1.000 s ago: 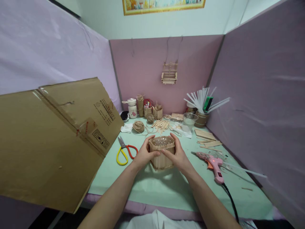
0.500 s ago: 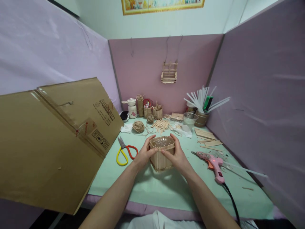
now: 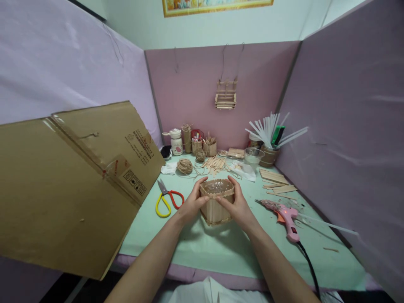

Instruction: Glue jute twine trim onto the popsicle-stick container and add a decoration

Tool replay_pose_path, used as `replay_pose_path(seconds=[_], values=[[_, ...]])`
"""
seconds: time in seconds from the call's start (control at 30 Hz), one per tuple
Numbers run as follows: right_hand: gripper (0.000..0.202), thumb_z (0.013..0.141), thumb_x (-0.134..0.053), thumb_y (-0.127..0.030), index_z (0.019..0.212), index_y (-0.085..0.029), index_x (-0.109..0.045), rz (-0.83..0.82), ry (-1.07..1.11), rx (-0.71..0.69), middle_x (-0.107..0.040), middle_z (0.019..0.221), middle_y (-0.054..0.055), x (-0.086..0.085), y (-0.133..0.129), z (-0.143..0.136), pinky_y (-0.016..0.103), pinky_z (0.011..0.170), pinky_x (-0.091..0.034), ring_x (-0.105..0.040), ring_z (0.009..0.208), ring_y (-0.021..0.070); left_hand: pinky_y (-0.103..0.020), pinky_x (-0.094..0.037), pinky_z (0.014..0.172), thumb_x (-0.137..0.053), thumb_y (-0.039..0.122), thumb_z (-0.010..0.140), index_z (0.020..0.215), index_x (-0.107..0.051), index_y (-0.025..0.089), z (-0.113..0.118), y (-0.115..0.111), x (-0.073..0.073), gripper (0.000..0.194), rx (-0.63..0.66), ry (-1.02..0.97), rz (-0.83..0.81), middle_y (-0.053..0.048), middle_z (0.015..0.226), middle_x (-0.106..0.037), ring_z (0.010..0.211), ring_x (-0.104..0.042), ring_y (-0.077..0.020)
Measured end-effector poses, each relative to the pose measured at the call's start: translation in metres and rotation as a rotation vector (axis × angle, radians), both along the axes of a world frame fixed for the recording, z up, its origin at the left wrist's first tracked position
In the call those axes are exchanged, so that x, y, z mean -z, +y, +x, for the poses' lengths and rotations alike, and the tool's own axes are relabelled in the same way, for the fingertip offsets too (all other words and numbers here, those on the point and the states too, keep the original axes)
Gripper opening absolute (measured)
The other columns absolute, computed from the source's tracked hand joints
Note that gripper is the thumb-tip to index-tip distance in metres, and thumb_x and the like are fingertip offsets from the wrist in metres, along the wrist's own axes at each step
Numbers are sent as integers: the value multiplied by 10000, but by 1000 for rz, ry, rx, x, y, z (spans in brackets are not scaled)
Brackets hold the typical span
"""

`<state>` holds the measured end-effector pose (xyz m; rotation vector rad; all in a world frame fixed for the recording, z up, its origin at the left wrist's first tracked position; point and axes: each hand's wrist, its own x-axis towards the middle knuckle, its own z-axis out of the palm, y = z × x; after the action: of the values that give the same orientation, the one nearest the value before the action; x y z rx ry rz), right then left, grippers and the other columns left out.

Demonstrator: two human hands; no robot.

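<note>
Between both hands [image 3: 191,205], a wooden container [image 3: 216,211], scissors [image 3: 164,192] to the left.

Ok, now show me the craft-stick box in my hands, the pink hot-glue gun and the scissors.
Craft-stick box [image 3: 217,210]: head view, on its front wall.
Pink hot-glue gun [image 3: 288,216]: head view, on its body, atop the handle.
Scissors [image 3: 164,192]: head view, near the pivot.

Light-brown, multi-sided wooden-stick box [image 3: 217,210], bumpy trim at rim and base, shiny clear lining. Held roughly upright, open top up. Mid-width, behind front edge of pale-green counter [image 3: 202,254]; base contact unclear.
</note>
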<state>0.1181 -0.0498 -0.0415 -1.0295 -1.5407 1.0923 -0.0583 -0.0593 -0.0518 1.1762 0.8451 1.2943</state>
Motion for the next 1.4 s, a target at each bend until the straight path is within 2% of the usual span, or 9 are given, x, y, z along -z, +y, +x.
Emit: replay_pose_path(seconds=[0.13,0.47,0.7,0.83,1.07,1.4], values=[[869,727,-697,-503,1437,-246,-266,3,2,-2,-348,1490,115,0,-1,0,433,1109,-318,-402,1335,279,-384,-357,1059,-710,252,711,1394,-369,266,-1,-3,-2,764,48,13,77,-99,1440,-436,1311,-426,-300],[862,727,-692,-464,1429,-221,-254,41,5,10,-364,1461,138,1,-4,-4,439,1112,-319,-399,1330,280,-378,-363,1050,-692,216,702,1350,-399,228,4,-5,-4,711,-26,61,104,-107,1365,-484,1267,-460,-294],[898,710,-700,-484,1435,-202,-252,35,21,18,-362,1460,150,2,-2,-3,447,1107,-319,-404,1326,288,-424,-317,1085,-687,248,728,1392,-349,285,-1,-4,0,747,92,-28,71,-84,1422,-448,1322,-408,-303],[902,709,-703,-478,1436,-191,-252,45,4,22,-356,1464,154,3,-3,-4,449,1116,-308,-390,1337,287,-433,-350,1055,-689,245,741,1382,-353,284,-1,-4,0,725,72,-14,64,-90,1356,-505,1270,-466,-301],[896,709,-703,-463,1436,-198,-251,43,4,24,-358,1463,145,2,-5,-7,443,1115,-317,-394,1335,281,-413,-385,1023,-693,230,726,1357,-371,265,2,-5,-2,709,47,-4,75,-94,1324,-523,1226,-500,-291],[903,700,-699,-451,1434,-183,-246,29,16,28,-366,1453,157,-1,-6,-5,450,1105,-327,-413,1315,286,-417,-370,1040,-691,220,689,1348,-386,246,6,-8,-7,727,-16,56,89,-103,1352,-491,1253,-471,-304]])
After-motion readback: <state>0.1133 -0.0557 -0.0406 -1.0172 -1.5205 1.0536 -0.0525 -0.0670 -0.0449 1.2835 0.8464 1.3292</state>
